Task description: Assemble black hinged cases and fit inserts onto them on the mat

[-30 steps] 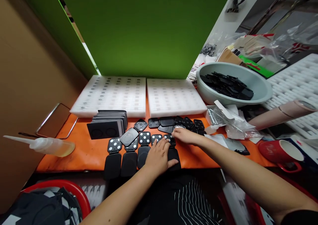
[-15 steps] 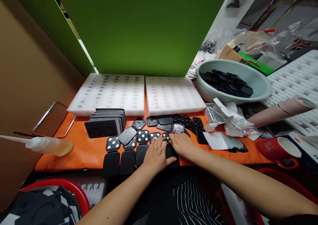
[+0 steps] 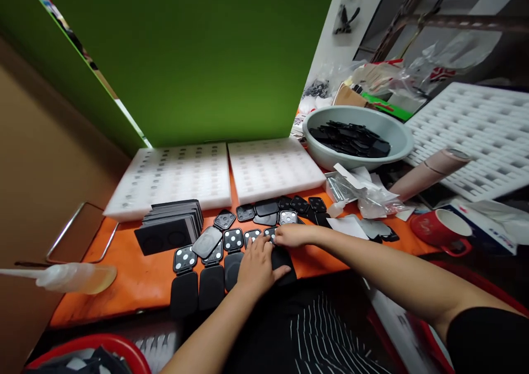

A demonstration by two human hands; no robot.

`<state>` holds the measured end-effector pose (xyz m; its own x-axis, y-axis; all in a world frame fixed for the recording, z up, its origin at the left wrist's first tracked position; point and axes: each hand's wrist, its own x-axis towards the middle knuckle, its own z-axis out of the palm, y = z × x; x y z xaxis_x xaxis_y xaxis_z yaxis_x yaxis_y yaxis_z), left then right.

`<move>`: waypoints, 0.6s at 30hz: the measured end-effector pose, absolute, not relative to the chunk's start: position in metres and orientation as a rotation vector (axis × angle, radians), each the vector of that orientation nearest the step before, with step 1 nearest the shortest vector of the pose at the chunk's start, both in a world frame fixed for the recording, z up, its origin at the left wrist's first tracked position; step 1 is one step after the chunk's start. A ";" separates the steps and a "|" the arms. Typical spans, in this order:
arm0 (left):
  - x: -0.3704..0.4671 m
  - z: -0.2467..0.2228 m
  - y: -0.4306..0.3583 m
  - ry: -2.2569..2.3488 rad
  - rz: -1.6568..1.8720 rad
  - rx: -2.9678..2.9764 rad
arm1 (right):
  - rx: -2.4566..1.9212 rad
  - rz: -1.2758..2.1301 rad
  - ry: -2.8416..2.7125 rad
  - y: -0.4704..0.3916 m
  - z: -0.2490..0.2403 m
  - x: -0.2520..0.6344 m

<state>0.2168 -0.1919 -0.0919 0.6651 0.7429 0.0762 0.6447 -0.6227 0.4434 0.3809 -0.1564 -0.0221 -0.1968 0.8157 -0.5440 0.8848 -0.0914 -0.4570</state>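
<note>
Under the right hand (image 3: 292, 235), any grip is hidden; the left hand (image 3: 254, 264) lies spread over black cases (image 3: 233, 240).

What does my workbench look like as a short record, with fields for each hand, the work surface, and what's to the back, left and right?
Left hand: fingers spread over the row of black cases, several with white dots
Right hand: beside the left, fingers at a dotted case; grip hidden
Surface: orange cover
Back: two white foam slabs, side by side
Left: squeeze bottle with amber liquid; dark card stack
Right: pale basin holding black pieces; red mug
</note>
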 end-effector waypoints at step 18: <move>0.218 -0.092 -0.192 1.097 0.330 2.531 | 1.945 -0.319 2.230 -0.198 -0.060 0.366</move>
